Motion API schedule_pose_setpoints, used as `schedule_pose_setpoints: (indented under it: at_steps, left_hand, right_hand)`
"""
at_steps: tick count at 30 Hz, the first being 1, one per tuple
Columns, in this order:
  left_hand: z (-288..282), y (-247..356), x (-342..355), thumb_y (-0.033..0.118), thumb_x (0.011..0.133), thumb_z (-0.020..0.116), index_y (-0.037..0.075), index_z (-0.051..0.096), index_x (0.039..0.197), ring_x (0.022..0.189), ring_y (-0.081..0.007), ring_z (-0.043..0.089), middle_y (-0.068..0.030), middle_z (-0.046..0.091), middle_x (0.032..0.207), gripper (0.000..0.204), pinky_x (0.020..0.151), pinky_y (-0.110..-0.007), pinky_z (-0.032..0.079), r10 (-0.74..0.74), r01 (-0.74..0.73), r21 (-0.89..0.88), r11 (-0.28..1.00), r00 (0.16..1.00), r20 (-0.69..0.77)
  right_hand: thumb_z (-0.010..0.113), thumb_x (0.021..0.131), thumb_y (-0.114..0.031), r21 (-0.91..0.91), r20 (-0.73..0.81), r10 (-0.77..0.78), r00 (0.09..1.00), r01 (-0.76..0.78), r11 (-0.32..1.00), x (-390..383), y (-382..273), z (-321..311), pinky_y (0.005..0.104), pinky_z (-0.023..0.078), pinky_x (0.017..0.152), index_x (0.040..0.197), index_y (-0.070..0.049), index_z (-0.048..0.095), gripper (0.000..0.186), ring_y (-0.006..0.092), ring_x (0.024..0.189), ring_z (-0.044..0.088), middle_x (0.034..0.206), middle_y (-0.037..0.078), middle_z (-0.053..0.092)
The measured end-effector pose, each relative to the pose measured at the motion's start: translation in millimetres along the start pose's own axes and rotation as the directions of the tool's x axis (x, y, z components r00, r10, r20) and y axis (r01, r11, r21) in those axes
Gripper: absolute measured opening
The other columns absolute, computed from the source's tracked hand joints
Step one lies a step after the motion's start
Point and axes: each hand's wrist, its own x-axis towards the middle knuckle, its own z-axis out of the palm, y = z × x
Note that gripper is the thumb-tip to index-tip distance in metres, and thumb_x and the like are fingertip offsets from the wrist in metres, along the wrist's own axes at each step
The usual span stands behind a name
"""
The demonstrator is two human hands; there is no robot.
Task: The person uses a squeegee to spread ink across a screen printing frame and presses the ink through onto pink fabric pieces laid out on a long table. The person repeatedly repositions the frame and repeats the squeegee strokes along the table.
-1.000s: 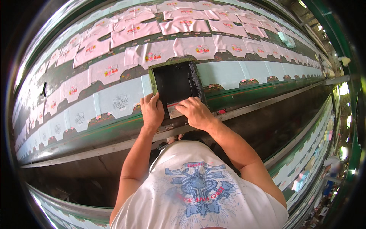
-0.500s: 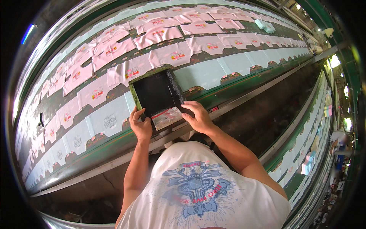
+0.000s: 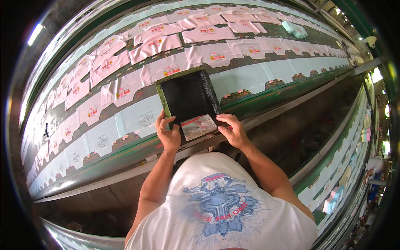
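A screen-printing frame (image 3: 211,87) with green, paint-stained edges and a dark, shaded inside lies tilted over the row of pale blue fabric panels (image 3: 246,81). At its near end is a whitish flat piece (image 3: 199,128) with red smears. My left hand (image 3: 168,132) grips the frame's near left corner, thumb and fingers bent around the edge. On the opposite side, my right hand (image 3: 234,130) pinches the near right corner. Just left of the frame, one blue panel carries a grey line drawing (image 3: 146,119). Whether the frame touches the fabric cannot be seen.
Pink pieces with colourful prints (image 3: 156,43) cover the long table beyond. A folded light blue bundle (image 3: 294,30) rests at the far right. A metal rail (image 3: 266,121) runs along the near edge, with a dark gap below. Another fabric-covered table (image 3: 329,179) stands at right.
My view has shifted, so the table and frame appear farther right. Against the panels, the frame sits slightly farther left. Both hands keep hold of its near corners.
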Motion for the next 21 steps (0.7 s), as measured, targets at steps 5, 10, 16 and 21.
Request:
schedule_pose_setpoints:
  at_steps: [5, 10, 16, 21]
  left_hand:
    - [48, 10, -8, -0.011, 0.077, 0.071, 0.008, 0.080, 0.103, 0.149, -0.0405, 0.060, -0.0235, 0.066, 0.162, 0.034, 0.128, -0.051, 0.044, -0.012, 0.012, -0.009, 1.000, 1.000, -0.016]
    - [69, 11, -13, -0.009, 0.077, 0.073, 0.006, 0.080, 0.100, 0.146, -0.0386, 0.063, -0.0229, 0.068, 0.161, 0.028, 0.125, -0.048, 0.047, -0.089, 0.087, -0.088, 0.992, 0.996, -0.026]
    - [79, 14, -15, -0.009, 0.077, 0.074, 0.003, 0.082, 0.098, 0.145, -0.0342, 0.065, -0.0237, 0.069, 0.160, 0.025, 0.125, -0.044, 0.047, -0.176, 0.170, -0.128, 0.977, 0.984, -0.034]
    - [84, 3, -13, -0.011, 0.075, 0.073, 0.001, 0.082, 0.096, 0.149, -0.0339, 0.064, -0.0275, 0.068, 0.159, 0.025, 0.126, -0.043, 0.046, -0.234, 0.227, -0.189, 0.955, 0.972, -0.016]
  right_hand:
    - [0.080, 0.101, -0.012, -0.049, -0.013, -0.047, 0.999, 0.046, 0.998, 3, 27, -49, 0.0498, 0.052, 0.119, 0.132, -0.003, 0.079, 0.032, 0.0377, 0.137, 0.068, 0.142, 0.016, 0.076]
    - [0.082, 0.098, -0.011, -0.087, 0.043, -0.181, 0.983, 0.184, 0.979, 15, 30, -67, 0.0511, 0.054, 0.115, 0.128, -0.005, 0.080, 0.030, 0.0375, 0.132, 0.068, 0.138, 0.013, 0.075]
    - [0.087, 0.093, -0.015, -0.178, 0.320, -0.338, 0.885, 0.407, 0.896, 34, 17, -70, 0.0520, 0.052, 0.116, 0.134, -0.008, 0.077, 0.043, 0.0348, 0.137, 0.065, 0.141, 0.010, 0.070]
    - [0.091, 0.086, -0.015, -0.202, 0.412, -0.374, 0.831, 0.484, 0.852, 50, 12, -57, 0.0507, 0.051, 0.116, 0.136, -0.008, 0.075, 0.053, 0.0337, 0.138, 0.064, 0.141, 0.010, 0.069]
